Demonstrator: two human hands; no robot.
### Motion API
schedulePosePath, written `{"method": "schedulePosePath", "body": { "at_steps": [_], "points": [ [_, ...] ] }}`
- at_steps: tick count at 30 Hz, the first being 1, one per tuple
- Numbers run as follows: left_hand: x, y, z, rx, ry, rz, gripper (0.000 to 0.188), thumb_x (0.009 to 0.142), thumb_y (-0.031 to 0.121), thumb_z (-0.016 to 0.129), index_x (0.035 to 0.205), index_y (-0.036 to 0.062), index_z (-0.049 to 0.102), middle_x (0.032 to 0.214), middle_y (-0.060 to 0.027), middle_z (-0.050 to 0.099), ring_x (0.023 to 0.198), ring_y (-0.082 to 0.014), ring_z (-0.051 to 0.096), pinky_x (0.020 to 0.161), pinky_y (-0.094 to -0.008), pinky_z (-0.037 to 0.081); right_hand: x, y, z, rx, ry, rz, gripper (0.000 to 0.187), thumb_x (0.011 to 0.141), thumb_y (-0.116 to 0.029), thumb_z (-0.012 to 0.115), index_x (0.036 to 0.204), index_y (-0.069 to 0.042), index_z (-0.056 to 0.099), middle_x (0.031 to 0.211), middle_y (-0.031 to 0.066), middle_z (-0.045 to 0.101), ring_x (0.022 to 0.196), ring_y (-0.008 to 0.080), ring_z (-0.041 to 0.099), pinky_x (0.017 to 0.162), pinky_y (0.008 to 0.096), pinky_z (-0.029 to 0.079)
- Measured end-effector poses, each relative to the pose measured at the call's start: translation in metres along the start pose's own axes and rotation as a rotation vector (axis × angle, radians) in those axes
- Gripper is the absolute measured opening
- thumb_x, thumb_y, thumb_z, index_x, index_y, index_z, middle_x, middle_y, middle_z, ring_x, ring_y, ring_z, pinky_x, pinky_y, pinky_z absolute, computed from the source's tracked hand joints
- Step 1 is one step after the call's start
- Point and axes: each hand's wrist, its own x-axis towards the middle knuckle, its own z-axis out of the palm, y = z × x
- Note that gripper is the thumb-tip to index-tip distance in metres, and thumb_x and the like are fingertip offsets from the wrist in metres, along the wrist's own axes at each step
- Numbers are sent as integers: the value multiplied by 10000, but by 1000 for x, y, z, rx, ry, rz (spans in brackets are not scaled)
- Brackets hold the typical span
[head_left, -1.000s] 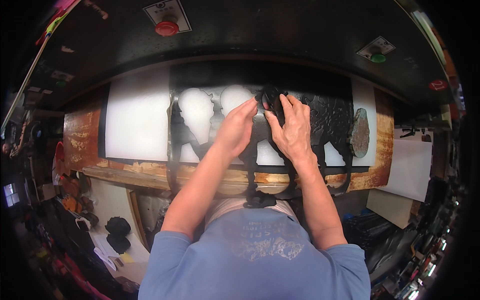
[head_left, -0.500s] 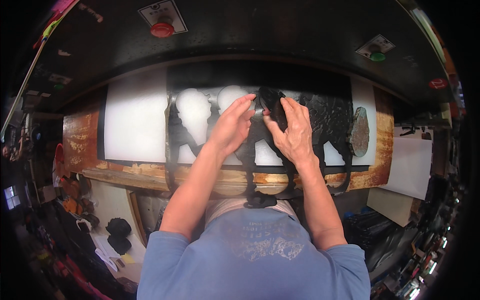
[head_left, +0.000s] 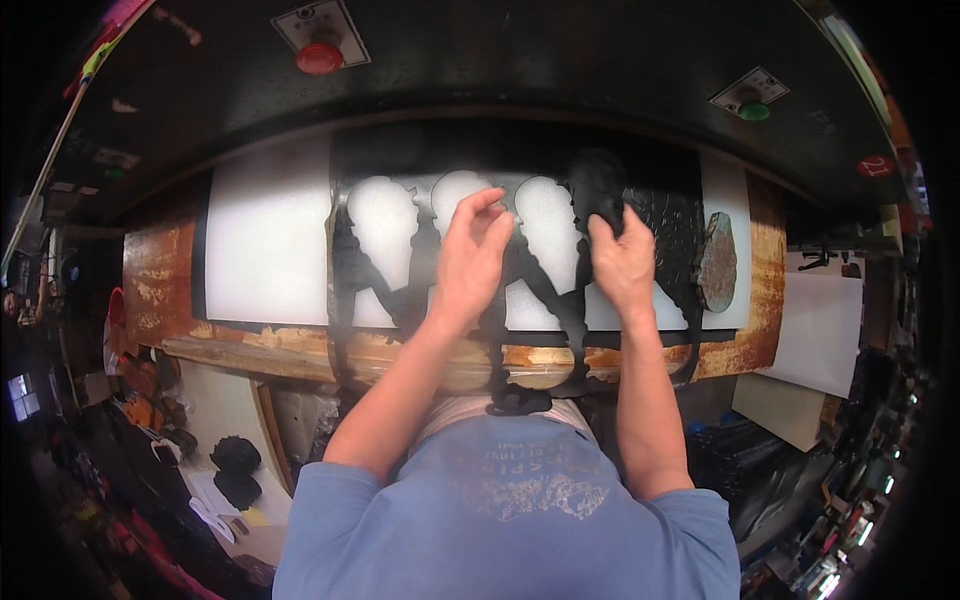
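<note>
A black sheet [head_left: 395,295] with rounded cut-out openings lies over a white board [head_left: 265,240], and its thin strips hang down over the bench's front edge. My right hand [head_left: 625,262] grips the lower end of a dark, blurred cut piece [head_left: 598,178] between thumb and fingers, over the sheet's right part. My left hand [head_left: 470,255] is held above the middle openings, fingers curved and thumb apart, with nothing visible in it. To the right of the sheet lies a flat, rusty, elongated cutting die [head_left: 718,262].
A dark machine beam [head_left: 520,60] spans the far side, bearing a red button [head_left: 319,58] and a green button [head_left: 754,111]. The worn wooden bench edge [head_left: 250,357] runs in front. Lower left, black pieces [head_left: 237,455] rest on a side table; white sheets [head_left: 815,325] stand at right.
My right hand has moved right and lifted the dark piece off the sheet, baring another white opening. My left hand has shifted slightly right.
</note>
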Motion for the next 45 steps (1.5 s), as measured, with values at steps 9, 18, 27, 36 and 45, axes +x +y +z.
{"method": "schedulePosePath", "body": {
  "at_steps": [9,18,27,36,45],
  "points": [
    [-5,22,21,-584,-273,-507,682,1121,268,640,1617,-124,385,1605,-288,523,1499,-354,534,1284,-468,416,6,23,-79,703,281,-125,270,1050,-50,670,1296,54,710,1173,108,797,1013,190,767,908,323,603],
    [25,21,58,-295,-394,-495,572,1091,305,682,1502,-74,559,1436,-148,640,1240,-222,619,1168,-376,462,-10,46,-33,-507,369,-500,561,808,149,642,1363,70,645,1363,259,663,1228,459,618,1094,492,514],
    [13,24,84,-511,-202,-579,529,1081,330,692,1468,-12,575,1419,-94,566,1310,-197,521,1115,-423,461,-9,42,-28,-555,350,-434,491,961,-15,728,1433,37,605,1404,237,617,1245,456,597,1078,504,507],
    [39,-4,90,-887,-510,-665,391,1168,366,517,1387,50,589,1254,-83,688,1141,-215,707,1044,-370,567,-6,27,-27,-538,318,-373,612,991,-270,780,1450,91,599,1388,288,594,1210,458,570,1079,527,482],
    [24,10,87,-548,-440,-562,524,1164,335,536,1529,-40,521,1495,-189,619,1364,-247,605,1210,-390,447,-4,32,-47,-397,355,-307,460,1012,-215,733,1381,53,678,1303,248,728,1169,405,712,1043,460,548]
  ]
}}
